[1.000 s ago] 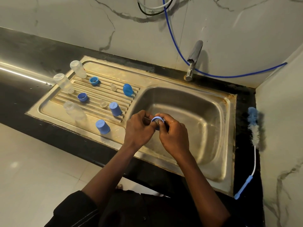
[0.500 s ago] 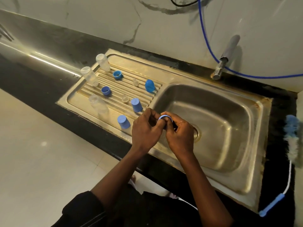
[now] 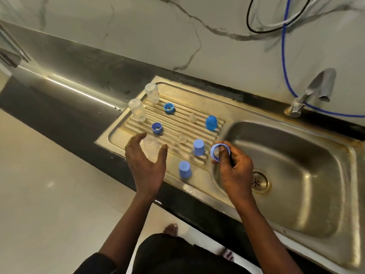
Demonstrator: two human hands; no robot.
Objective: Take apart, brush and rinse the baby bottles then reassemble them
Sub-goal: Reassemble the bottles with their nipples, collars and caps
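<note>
Above sink [image 3: 296, 175] — blue ring [image 3: 220, 152], right-hand grip [image 3: 235, 169]

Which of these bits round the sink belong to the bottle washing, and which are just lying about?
Part of the job: blue ring held in the right hand; clear bottle by the open left hand; two upright bottles; blue caps; loose rings; teats; tap.
Just lying about: blue hose; black cable.

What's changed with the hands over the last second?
The left hand let go of the blue ring and moved left to the nearest clear bottle on the drainboard, fingers spread beside it. The right hand still pinches the ring. The other parts stayed put.
</note>
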